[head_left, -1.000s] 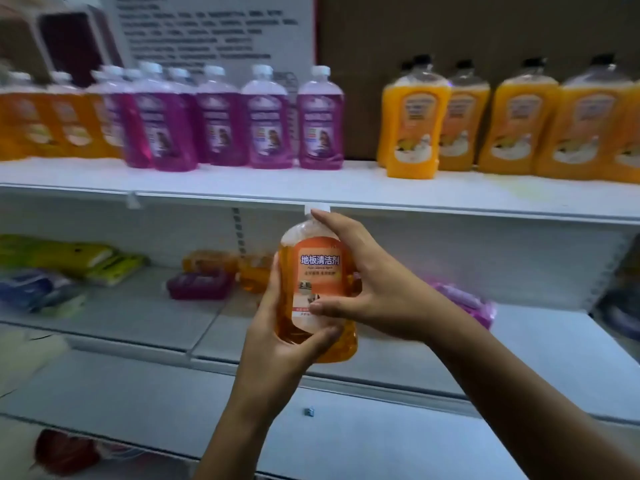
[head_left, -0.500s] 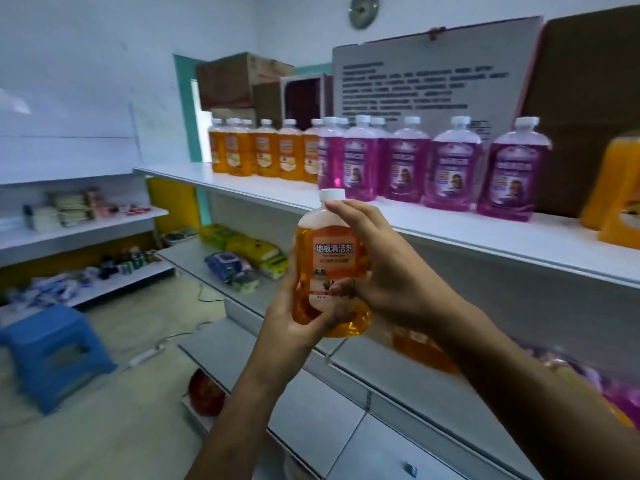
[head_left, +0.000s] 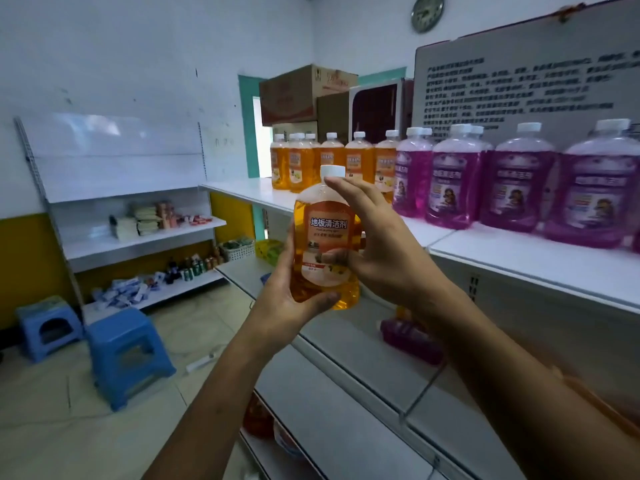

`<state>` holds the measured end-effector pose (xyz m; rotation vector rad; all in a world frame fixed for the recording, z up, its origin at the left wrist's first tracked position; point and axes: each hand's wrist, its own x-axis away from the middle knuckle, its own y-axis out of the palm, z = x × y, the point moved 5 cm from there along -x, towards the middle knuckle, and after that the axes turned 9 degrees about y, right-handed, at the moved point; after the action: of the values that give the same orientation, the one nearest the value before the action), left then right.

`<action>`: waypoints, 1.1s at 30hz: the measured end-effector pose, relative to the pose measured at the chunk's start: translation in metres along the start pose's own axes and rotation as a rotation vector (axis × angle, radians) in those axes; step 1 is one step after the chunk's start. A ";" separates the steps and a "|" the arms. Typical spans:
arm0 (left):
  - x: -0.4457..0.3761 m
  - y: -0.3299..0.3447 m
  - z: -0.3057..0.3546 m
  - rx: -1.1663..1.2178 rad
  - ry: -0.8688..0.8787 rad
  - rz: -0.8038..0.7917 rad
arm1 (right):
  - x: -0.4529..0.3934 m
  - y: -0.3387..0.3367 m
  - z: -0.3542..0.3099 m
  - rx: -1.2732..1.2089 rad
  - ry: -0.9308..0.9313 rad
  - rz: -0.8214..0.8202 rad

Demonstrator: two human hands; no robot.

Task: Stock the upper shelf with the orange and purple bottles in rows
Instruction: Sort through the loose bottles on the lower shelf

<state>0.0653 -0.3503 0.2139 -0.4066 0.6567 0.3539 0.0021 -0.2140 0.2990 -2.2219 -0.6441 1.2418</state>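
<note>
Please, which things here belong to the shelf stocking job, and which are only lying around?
Part of the job:
- orange bottle held in left hand and right hand
- orange bottles on the upper shelf
- purple bottles in a row
- purple bottle lying on the lower shelf

Just lying about:
- blue stools
- cardboard boxes
- wall clock
- printed board

A shop: stocked retail shelves line the walls

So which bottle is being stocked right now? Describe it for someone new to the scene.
Find the white upper shelf lined with bottles. In front of it, both hands hold one orange bottle upright in mid-air; it alone is off the shelf.
</note>
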 end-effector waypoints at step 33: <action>-0.301 -0.108 -0.207 0.078 0.243 -0.542 | -0.271 0.123 0.099 0.398 0.327 0.259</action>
<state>-0.2160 -0.5967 0.2870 -0.5387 0.7637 -0.2387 -0.1921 -0.4557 0.3460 -2.1353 0.0200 0.9827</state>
